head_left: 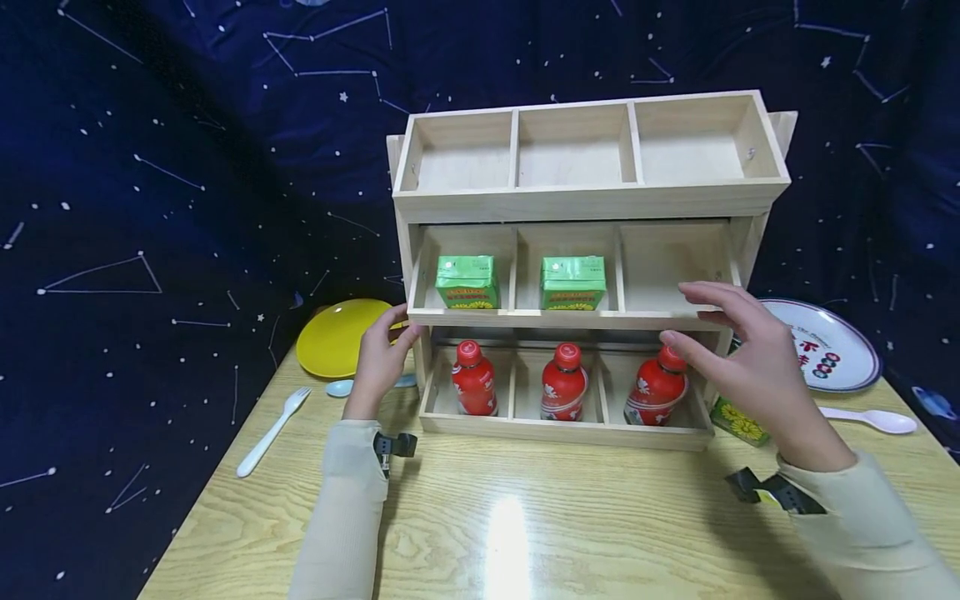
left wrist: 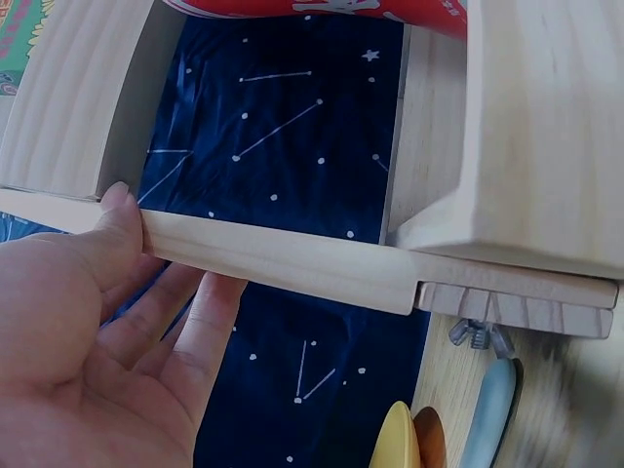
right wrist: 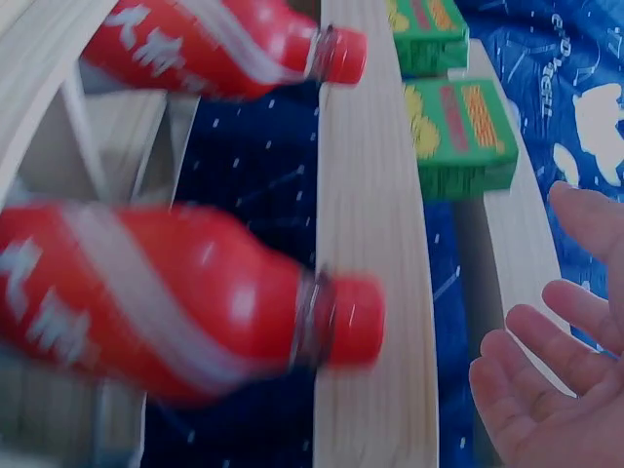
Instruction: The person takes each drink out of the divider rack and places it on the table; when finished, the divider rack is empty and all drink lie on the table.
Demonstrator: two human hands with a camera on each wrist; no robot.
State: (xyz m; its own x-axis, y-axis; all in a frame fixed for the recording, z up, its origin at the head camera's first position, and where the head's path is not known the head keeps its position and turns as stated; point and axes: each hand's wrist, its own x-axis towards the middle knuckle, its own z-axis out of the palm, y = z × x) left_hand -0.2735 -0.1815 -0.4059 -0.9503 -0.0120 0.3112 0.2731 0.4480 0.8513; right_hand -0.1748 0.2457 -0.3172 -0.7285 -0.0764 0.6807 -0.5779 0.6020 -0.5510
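Observation:
A three-tier wooden rack (head_left: pixel 585 202) stands at the middle of the table. My left hand (head_left: pixel 381 358) pinches its left side board (left wrist: pixel 283 255), thumb in front and fingers behind. My right hand (head_left: pixel 753 371) hovers with spread fingers before the rack's right side, holding nothing. Three red bottles stand in the bottom tier: a left one (head_left: pixel 475 379), a middle one (head_left: pixel 564 383) and a right one (head_left: pixel 657 387) nearest my right hand. Two green drink cartons, one on the left (head_left: pixel 468 282) and another (head_left: pixel 573 282), sit in the middle tier's left and centre compartments.
Left of the rack lie a yellow plate (head_left: pixel 337 337), a white fork (head_left: pixel 273 432) and a blue-handled utensil (head_left: pixel 340 388). On the right are a white patterned plate (head_left: pixel 843 346), a pale spoon (head_left: pixel 885 422) and a green carton (head_left: pixel 738 423). A starry cloth (head_left: pixel 187 250) hangs behind.

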